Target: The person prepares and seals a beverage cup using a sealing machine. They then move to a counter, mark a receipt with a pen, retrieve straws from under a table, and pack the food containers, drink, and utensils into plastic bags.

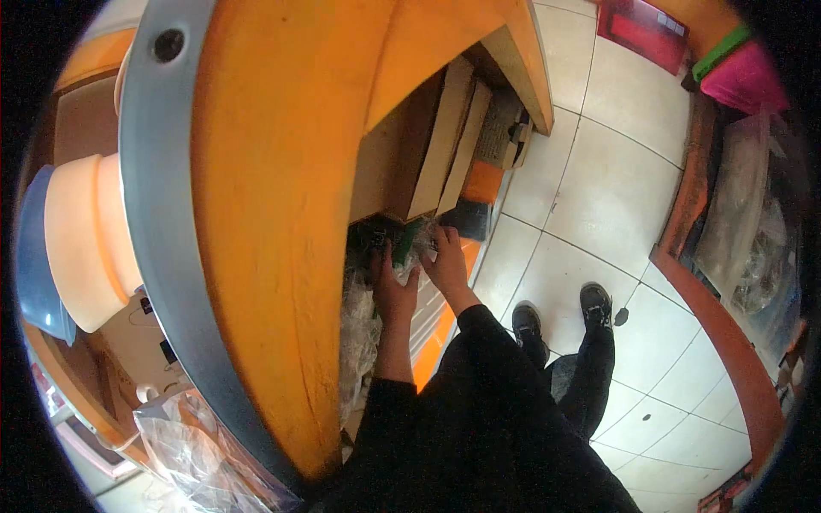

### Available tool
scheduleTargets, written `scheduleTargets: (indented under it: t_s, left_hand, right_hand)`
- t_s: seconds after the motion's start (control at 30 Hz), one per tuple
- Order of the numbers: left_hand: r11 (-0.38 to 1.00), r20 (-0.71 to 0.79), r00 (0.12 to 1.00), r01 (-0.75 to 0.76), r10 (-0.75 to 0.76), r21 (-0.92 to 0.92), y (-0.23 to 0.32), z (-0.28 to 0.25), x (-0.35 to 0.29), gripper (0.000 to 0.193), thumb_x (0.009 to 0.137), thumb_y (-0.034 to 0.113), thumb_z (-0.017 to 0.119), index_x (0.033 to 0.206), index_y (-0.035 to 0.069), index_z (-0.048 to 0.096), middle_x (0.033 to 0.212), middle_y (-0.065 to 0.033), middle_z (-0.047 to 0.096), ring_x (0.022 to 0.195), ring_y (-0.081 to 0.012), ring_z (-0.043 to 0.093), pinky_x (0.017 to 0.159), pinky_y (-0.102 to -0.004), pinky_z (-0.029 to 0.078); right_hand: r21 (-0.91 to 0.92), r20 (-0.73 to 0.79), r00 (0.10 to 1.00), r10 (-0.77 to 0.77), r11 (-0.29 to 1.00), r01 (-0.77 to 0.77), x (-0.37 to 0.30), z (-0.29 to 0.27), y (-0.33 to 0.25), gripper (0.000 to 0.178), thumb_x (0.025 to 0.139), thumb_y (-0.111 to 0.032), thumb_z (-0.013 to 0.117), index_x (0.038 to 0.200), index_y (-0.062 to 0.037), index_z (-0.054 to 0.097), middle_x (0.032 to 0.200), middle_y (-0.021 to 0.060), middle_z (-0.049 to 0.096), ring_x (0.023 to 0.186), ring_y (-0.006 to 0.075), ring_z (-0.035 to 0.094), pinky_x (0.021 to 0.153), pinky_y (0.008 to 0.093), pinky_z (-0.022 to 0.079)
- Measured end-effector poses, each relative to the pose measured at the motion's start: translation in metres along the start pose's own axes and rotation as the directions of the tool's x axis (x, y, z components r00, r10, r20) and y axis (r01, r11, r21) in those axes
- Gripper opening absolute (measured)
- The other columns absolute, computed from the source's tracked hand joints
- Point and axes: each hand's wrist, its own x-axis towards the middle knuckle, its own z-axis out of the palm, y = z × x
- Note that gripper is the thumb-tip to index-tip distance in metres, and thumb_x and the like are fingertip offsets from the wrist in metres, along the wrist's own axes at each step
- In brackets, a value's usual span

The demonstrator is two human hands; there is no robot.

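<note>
Inside the open shelf of an orange counter, both my hands meet at a crinkled clear plastic wrapper (419,250) with something green in or behind it. My left hand (395,295) has its fingers and thumb curled against the wrapper's near left side. From the right, my right hand (447,263) pinches the same plastic with bent fingers. What the green thing is cannot be made out. Just beyond my fingers stand open cardboard boxes (440,141). More crumpled clear plastic (359,329) lies to the left of my left forearm, partly hidden under the counter.
The orange counter top (274,171) with its grey edge overhangs my hands on the left. Stacked plastic tubs (85,244) and a clear bag (197,453) stand beyond it. Right of my feet, a red-brown shelf edge (718,333) borders the tiled floor (599,205).
</note>
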Motion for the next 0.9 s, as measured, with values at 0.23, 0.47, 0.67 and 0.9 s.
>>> scheduleTargets:
  t_s: [0.23, 0.47, 0.67, 0.9]
  left_hand:
    - [0.99, 0.173, 0.985, 0.001, -0.025, 0.138, 0.01, 0.012, 0.007, 0.075, 0.084, 0.021, 0.064, 0.147, 0.019, 0.023, 0.149, -0.0234, 0.021, 0.137, -0.0401, 0.024, 0.106, -0.0493, 0.031]
    - [0.983, 0.045, 0.996, -0.089, 0.083, 0.16, -0.016, 0.007, 0.014, 0.076, 0.084, 0.023, 0.064, 0.147, 0.015, 0.023, 0.15, -0.0241, 0.018, 0.135, -0.0421, 0.026, 0.106, -0.0472, 0.032]
    - [0.982, 0.021, 0.996, -0.086, 0.084, 0.169, -0.015, 0.016, 0.016, 0.074, 0.083, 0.024, 0.064, 0.146, 0.021, 0.025, 0.151, -0.0203, 0.018, 0.134, -0.0423, 0.028, 0.102, -0.0526, 0.036]
    - [0.994, 0.098, 0.995, -0.043, 0.034, 0.1, -0.004, 0.017, 0.019, 0.072, 0.084, 0.025, 0.063, 0.146, 0.023, 0.026, 0.152, -0.019, 0.015, 0.135, -0.0413, 0.027, 0.102, -0.0527, 0.036]
  right_hand:
    - [-0.347, 0.078, 0.985, 0.152, 0.931, -0.116, 0.001, 0.008, 0.011, 0.049, 0.078, -0.01, 0.06, 0.124, -0.0019, 0.044, 0.1, 0.0204, 0.058, 0.091, 0.0405, 0.059, 0.073, 0.0448, 0.05]
    - [-0.389, 0.154, 0.983, 0.102, 0.921, -0.034, -0.042, -0.029, 0.018, 0.043, 0.077, -0.01, 0.061, 0.117, -0.0004, 0.046, 0.101, 0.02, 0.056, 0.086, 0.0399, 0.058, 0.072, 0.0448, 0.051]
    - [-0.364, 0.093, 0.995, 0.044, 0.931, -0.007, 0.0, -0.012, -0.019, 0.069, 0.071, -0.014, 0.071, 0.13, -0.0027, 0.038, 0.119, 0.0219, 0.049, 0.1, 0.0405, 0.057, 0.076, 0.045, 0.052]
    - [-0.531, 0.067, 0.991, 0.116, 0.845, -0.062, 0.005, 0.0, 0.008, 0.036, 0.073, -0.013, 0.062, 0.109, -0.0092, 0.059, 0.115, 0.0144, 0.053, 0.1, 0.034, 0.056, 0.072, 0.0436, 0.053]
